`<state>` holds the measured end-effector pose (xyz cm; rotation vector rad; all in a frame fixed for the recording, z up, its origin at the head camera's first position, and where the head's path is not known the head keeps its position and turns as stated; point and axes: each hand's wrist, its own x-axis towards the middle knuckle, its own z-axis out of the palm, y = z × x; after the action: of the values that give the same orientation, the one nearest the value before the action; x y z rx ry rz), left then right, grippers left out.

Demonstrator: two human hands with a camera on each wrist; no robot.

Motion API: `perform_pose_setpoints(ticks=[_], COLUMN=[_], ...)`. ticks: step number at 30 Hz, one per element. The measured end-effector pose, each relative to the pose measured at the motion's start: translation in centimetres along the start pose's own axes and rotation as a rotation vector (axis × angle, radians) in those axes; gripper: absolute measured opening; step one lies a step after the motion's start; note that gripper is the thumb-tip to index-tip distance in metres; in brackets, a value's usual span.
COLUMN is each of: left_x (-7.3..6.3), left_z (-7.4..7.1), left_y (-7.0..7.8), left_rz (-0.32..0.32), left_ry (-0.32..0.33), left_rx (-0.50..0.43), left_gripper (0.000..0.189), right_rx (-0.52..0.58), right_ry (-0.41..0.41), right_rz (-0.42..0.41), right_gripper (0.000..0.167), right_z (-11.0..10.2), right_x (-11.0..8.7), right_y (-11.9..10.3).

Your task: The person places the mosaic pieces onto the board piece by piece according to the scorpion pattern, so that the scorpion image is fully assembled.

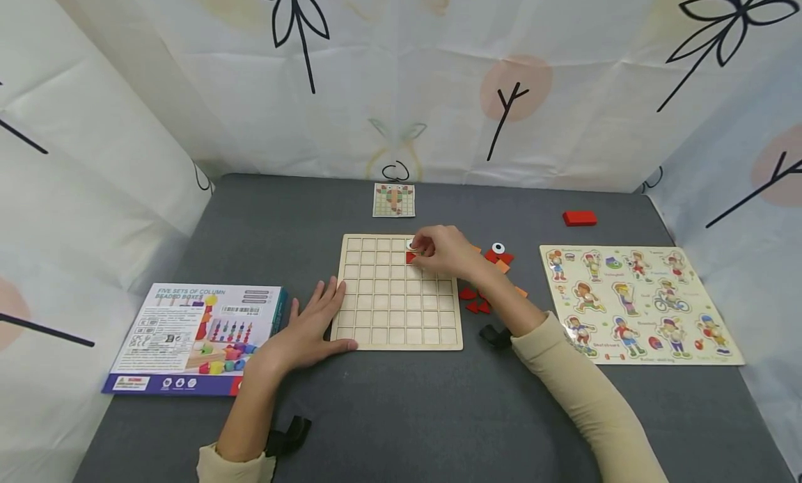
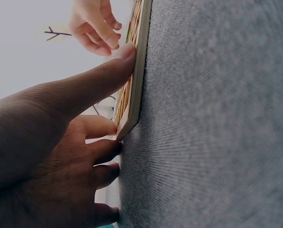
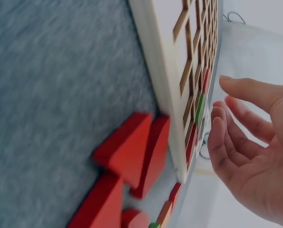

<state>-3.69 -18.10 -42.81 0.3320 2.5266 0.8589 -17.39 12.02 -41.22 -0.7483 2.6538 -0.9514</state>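
The board (image 1: 382, 301) is lying mid-desk (image 1: 438, 413). Filling is apparently just beginning: at least two red pieces (image 3: 191, 142) and one green piece (image 3: 200, 110) are sitting in it; most cells are showing bare. The left hand (image 1: 313, 330) is touching the near left corner, fingers spread. The right hand (image 1: 446, 252) is reaching over upper right cells, thumb and fingers apart, nothing showing between. Loose red and orange pieces (image 1: 502, 266) and one eye (image 1: 498, 248) are lying rightward; the arm is preventing a full count. One card (image 1: 393, 200) is lying beyond, one box (image 1: 166, 337) left, one puzzle (image 1: 639, 305) and one block (image 1: 580, 218) right.
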Motion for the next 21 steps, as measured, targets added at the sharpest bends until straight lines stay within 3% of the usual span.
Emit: perform_pose_setpoints(ticks=[8, 21], left_x=[0.0, 0.0], left_z=[0.1, 0.1], left_y=[0.0, 0.2], left_rz=[-0.004, -0.007], left_ry=[-0.005, -0.004], left_rx=[0.001, 0.016], left_gripper=[0.111, 0.111], right_rx=[0.059, 0.037], right_ry=[0.019, 0.041], right_rz=[0.031, 0.091], right_gripper=[0.02, 0.029], right_z=[-1.3, -4.0], right_x=[-1.2, -4.5], right_y=[1.4, 5.0])
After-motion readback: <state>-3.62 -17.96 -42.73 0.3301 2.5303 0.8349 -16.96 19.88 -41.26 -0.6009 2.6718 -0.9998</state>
